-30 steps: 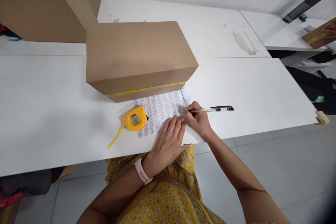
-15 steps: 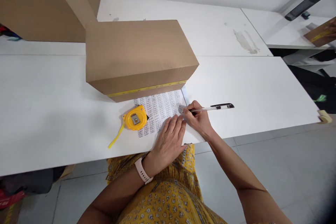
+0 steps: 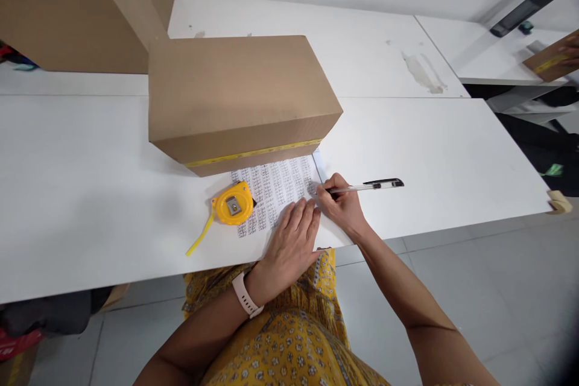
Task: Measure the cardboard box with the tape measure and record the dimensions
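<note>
A sheet of paper point(image 3: 271, 190) covered in rows of handwriting lies on the white table point(image 3: 90, 193), partly under a closed cardboard box point(image 3: 235, 93) with a yellow tape strip. My left hand point(image 3: 289, 247) lies flat on the sheet's near edge, fingers stretched out. My right hand point(image 3: 341, 205) pinches a clear pen with a black cap point(image 3: 366, 187), its tip on the paper's right side. A yellow tape measure point(image 3: 233, 205) sits on the sheet's left edge, a short length of blade pulled out.
A larger cardboard box point(image 3: 81, 6) stands at the far left. A second white table point(image 3: 316, 42) adjoins behind. At the far right, another table point(image 3: 488, 54) carries a small box point(image 3: 549, 57) with another person's hand on it. A tape roll point(image 3: 558, 201) sits at the table's right corner.
The pen's free end has risen very slightly; my hands and the other things on the table stay where they were.
</note>
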Tool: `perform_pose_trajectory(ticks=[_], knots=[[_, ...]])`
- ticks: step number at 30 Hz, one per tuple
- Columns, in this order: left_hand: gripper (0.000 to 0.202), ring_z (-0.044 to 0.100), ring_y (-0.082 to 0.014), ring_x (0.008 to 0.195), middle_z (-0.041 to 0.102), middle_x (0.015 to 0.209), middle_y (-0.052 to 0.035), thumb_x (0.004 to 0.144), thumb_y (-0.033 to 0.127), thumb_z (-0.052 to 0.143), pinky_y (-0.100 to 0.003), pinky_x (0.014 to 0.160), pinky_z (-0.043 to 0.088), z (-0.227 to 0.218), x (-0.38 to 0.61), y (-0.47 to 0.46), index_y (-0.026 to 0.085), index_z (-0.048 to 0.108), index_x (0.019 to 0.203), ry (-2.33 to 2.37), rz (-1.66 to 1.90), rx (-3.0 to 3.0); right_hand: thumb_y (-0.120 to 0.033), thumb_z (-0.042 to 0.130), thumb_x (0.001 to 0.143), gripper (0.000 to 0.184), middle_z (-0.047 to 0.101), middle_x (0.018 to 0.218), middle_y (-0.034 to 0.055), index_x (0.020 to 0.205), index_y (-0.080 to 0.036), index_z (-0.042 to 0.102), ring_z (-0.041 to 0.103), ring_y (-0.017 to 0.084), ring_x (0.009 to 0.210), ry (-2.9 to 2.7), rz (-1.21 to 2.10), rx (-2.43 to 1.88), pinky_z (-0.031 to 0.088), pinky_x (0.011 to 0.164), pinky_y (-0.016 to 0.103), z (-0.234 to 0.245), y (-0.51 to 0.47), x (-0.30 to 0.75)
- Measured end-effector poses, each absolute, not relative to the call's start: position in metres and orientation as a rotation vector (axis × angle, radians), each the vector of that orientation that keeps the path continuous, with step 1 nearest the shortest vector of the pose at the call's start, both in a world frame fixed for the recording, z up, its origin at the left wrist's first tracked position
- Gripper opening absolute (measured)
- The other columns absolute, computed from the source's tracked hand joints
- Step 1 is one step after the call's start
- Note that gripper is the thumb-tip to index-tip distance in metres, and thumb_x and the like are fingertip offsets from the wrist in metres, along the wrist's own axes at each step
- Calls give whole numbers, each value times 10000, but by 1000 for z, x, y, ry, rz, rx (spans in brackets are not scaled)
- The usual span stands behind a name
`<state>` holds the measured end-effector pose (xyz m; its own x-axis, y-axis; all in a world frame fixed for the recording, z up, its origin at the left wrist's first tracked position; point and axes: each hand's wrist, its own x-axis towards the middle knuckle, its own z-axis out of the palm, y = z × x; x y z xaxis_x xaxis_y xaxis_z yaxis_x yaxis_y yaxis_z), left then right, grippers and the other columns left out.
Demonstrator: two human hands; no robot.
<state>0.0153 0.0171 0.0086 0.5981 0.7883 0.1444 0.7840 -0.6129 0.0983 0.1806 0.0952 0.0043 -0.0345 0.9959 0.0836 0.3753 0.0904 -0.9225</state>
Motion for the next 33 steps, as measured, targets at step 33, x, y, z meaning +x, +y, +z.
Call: perform_pose_trajectory(ticks=[33], knots=[[813, 371, -343, 1516, 430, 1613, -221, 975, 600, 549, -482, 1282, 264, 9, 16, 17, 16, 417, 1526, 1372, 256, 2764, -277, 637, 828, 244, 409, 546, -77, 685, -241, 444, 369, 93, 494, -1524, 924, -1439, 304, 478, 248, 8, 95, 180]])
